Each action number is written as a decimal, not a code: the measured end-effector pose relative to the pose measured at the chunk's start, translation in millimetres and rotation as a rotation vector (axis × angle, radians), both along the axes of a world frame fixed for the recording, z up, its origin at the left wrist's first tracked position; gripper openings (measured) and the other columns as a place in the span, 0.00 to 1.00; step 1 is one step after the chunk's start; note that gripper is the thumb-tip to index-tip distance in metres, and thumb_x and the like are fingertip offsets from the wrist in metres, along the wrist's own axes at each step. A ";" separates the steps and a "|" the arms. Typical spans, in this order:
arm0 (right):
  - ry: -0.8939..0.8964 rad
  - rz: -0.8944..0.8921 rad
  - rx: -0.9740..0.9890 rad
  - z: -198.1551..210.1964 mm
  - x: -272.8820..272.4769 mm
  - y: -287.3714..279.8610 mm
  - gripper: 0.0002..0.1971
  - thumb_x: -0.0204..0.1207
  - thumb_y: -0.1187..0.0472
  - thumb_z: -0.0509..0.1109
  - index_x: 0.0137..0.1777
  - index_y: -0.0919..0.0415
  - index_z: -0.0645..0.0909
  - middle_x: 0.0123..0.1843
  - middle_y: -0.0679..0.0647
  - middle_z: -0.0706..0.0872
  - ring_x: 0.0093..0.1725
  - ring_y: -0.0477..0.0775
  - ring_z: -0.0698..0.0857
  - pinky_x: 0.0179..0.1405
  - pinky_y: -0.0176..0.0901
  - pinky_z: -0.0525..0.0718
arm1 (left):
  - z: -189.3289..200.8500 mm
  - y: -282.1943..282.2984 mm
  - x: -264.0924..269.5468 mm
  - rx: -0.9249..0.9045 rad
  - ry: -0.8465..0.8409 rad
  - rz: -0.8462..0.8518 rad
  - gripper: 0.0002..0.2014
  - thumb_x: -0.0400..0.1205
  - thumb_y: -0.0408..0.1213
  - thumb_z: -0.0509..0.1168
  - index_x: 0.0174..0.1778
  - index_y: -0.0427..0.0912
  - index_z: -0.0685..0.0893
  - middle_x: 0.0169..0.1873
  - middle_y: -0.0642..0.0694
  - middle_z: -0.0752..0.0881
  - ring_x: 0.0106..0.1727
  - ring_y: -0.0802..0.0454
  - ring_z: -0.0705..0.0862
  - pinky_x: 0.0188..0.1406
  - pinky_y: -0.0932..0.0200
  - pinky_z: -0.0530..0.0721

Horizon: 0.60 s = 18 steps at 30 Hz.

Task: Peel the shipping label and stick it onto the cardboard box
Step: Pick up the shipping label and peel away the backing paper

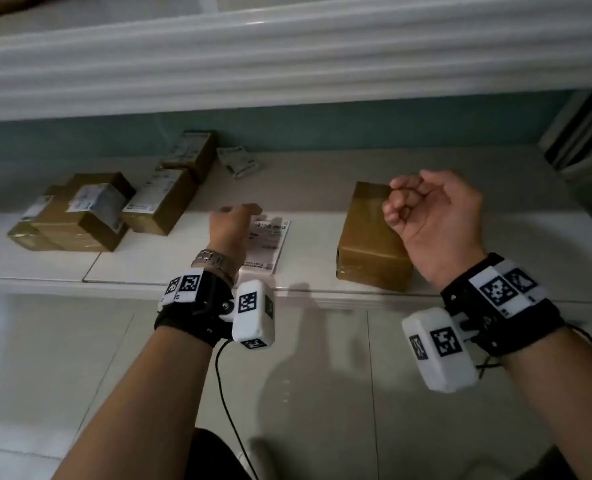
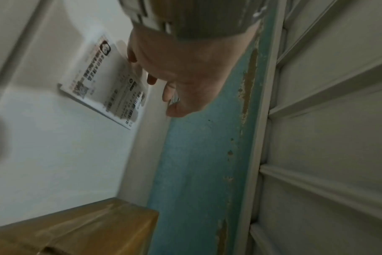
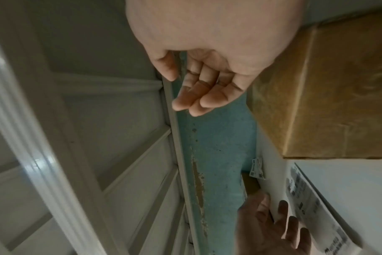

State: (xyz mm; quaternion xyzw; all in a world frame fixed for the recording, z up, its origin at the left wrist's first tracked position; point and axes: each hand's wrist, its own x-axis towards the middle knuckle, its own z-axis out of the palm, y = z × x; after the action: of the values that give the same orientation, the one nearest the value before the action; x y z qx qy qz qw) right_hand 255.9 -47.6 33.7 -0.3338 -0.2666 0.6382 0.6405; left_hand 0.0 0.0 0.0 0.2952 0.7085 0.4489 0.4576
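A white printed shipping label sheet (image 1: 270, 244) lies flat on the white ledge (image 1: 183, 258). My left hand (image 1: 239, 216) hovers over its far left corner; its fingers (image 3: 292, 224) are spread and reach down toward the sheet (image 2: 107, 89), and I cannot tell whether they touch it. To the right stands a plain brown cardboard box (image 1: 367, 244), sealed with clear tape. My right hand (image 1: 402, 202) is raised above the box's far end, fingers (image 3: 199, 96) loosely curled, holding nothing. The box (image 3: 327, 94) sits beside that hand.
Several brown boxes bearing labels (image 1: 79, 213) are heaped at the ledge's left, with two more (image 1: 173, 192) behind. A loose label (image 1: 239, 161) lies by the teal wall strip (image 1: 356, 129). White moulding runs above. The ledge's front edge drops to a tiled floor.
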 end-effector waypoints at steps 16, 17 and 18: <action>0.032 0.019 -0.009 -0.5 -6.6 23.1 0.21 0.82 0.57 0.59 0.35 0.67 0.86 0.25 0.57 0.81 0.30 0.55 0.80 0.34 0.43 0.73 | -33.3 32.3 17.5 -0.179 0.817 -0.327 0.48 0.60 0.55 0.86 0.72 0.39 0.73 0.69 0.37 0.75 0.71 0.36 0.74 0.69 0.42 0.80; 0.029 0.015 -0.012 -1.1 -6.7 23.7 0.20 0.82 0.57 0.59 0.36 0.67 0.85 0.25 0.57 0.81 0.30 0.55 0.80 0.33 0.43 0.74 | -32.3 32.3 17.5 -0.161 0.836 -0.349 0.47 0.60 0.59 0.84 0.70 0.38 0.76 0.67 0.36 0.78 0.69 0.36 0.77 0.64 0.44 0.82; 0.026 0.014 -0.013 -1.5 -7.1 23.8 0.19 0.82 0.57 0.59 0.37 0.67 0.85 0.26 0.57 0.82 0.30 0.55 0.80 0.33 0.43 0.74 | -30.4 32.6 17.6 -0.154 0.852 -0.368 0.45 0.60 0.62 0.83 0.65 0.37 0.80 0.63 0.36 0.82 0.63 0.37 0.81 0.56 0.47 0.84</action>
State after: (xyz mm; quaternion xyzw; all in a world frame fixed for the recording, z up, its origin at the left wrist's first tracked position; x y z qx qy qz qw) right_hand 248.8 -23.8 32.3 -0.3276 -0.2565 0.6488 0.6371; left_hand 17.6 32.6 -30.4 0.5389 0.8004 0.1454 0.2185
